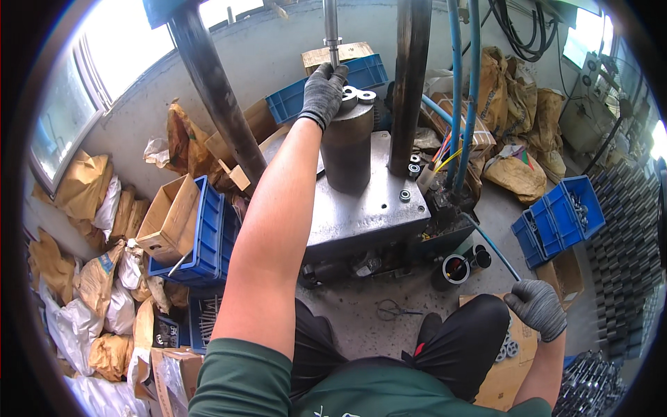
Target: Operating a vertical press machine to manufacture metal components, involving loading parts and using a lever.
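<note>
My left hand [323, 96], in a grey glove, reaches forward and closes round the lower part of an upright metal shaft [333, 54]. Its fingertips are partly hidden. Just under it stands a thick dark steel cylinder [347, 156], with ring-shaped metal parts [366, 96] lying on its top beside my fingers. The cylinder rests on the steel bed [333, 215] of a press. At the right, my gloved right hand [538, 309] is wrapped round the end of a long blue lever [495, 249] that runs back to the machine.
Dark press columns [215, 83] [410, 83] flank the cylinder. Several small bearings [405, 196] sit on the bed's right side. Blue crates [212, 233] [573, 208] stand left and right. Dark cups [450, 272] and scissors [397, 311] are on the floor. Sacks [101, 278] pile up left.
</note>
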`<state>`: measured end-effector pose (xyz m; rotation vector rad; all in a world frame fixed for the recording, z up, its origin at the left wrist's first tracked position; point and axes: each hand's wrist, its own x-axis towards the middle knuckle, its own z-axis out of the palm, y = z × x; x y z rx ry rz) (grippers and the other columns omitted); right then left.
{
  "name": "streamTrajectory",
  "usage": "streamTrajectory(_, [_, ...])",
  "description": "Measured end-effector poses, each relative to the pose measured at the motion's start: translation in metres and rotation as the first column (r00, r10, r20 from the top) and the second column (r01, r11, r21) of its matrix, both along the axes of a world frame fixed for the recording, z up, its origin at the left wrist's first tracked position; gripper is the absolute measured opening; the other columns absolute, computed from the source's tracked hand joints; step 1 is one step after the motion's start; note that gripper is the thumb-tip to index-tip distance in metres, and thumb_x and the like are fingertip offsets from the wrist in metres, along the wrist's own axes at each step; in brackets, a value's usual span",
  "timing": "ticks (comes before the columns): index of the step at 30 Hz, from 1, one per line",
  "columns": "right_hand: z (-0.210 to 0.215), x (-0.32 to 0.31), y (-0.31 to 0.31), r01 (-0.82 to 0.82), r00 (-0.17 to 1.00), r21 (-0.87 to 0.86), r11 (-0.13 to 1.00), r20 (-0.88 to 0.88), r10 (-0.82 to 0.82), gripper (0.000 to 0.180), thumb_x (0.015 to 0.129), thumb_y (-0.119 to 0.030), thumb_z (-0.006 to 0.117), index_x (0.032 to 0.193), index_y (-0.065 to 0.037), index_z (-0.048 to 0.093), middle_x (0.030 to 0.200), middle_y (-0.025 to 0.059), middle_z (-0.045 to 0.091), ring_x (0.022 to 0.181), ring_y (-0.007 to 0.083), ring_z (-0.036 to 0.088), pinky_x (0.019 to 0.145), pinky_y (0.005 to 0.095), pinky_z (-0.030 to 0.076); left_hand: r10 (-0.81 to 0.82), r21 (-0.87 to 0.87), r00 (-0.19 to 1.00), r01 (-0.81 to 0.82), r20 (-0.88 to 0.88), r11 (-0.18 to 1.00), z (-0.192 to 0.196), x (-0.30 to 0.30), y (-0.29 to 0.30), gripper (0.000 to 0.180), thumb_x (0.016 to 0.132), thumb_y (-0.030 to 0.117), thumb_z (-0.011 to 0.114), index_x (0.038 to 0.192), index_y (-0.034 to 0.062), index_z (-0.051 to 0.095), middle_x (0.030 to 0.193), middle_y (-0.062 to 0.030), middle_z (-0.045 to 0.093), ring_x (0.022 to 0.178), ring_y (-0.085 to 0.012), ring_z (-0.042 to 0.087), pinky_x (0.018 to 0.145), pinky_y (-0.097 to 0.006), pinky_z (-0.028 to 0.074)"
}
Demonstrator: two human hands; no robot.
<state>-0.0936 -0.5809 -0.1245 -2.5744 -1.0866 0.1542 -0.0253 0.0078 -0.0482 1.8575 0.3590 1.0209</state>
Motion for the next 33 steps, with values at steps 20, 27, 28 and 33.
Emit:
streamTrajectory(20, [0.000, -0.002, 0.000, 0.022, 1.000, 0.045, 0.999, 0.002, -0.022, 0.024, 0.082, -0.025, 0.077, 0.081, -0.002, 0.071, 0.076, 0.0209, 0.063, 0.075, 0.0415, 0.065, 0.069, 0.0474, 0.052, 0.012, 0.010, 1.000, -0.012, 0.005, 1.000, 0.000, -0.002, 0.000, 0.034, 0.103, 0.031, 0.065, 0.113, -0.0004, 0.071, 0.092, -0.0100, 0.074, 0.082, -0.0178, 0.067, 0.080, -0.034, 0.053])
streamTrajectory(27, [0.012, 0.000, 0.002, 0.049, 0.994, 0.076, 0.996, -0.102, -0.041, 0.015, 0.082, -0.016, 0.074, 0.089, -0.003, 0.072, 0.076, 0.0165, 0.065, 0.073, 0.0349, 0.068, 0.070, 0.0422, 0.054, -0.021, 0.013, 1.000, 0.021, -0.002, 1.000, -0.003, 0.000, 0.004, 0.030, 0.105, 0.028, 0.065, 0.116, 0.0004, 0.069, 0.087, -0.0058, 0.071, 0.078, -0.0127, 0.065, 0.076, -0.029, 0.053])
streamTrajectory(28, [0.015, 0.001, 0.004, 0.051, 0.994, 0.075, 0.996, -0.103, -0.043, 0.015, 0.082, -0.016, 0.074, 0.089, -0.003, 0.072, 0.076, 0.0165, 0.065, 0.073, 0.0349, 0.068, 0.070, 0.0422, 0.054, -0.029, 0.014, 1.000, 0.029, -0.001, 0.999, -0.004, 0.001, 0.005, 0.029, 0.105, 0.027, 0.065, 0.115, 0.0002, 0.069, 0.086, -0.0053, 0.071, 0.078, -0.0126, 0.064, 0.075, -0.029, 0.053])
streamTrajectory(33, [0.045, 0.036, 0.039, -0.083, 0.955, 0.468, 0.880, 0.291, -0.065, 0.014, 0.087, 0.001, 0.068, 0.101, -0.001, 0.069, 0.088, 0.0162, 0.068, 0.075, 0.0294, 0.069, 0.072, 0.0373, 0.055, -0.005, 0.034, 0.998, 0.003, 0.055, 0.999, -0.007, 0.010, 0.007, 0.030, 0.101, 0.022, 0.067, 0.126, 0.0038, 0.065, 0.094, -0.0101, 0.073, 0.085, -0.0178, 0.067, 0.080, -0.035, 0.054])
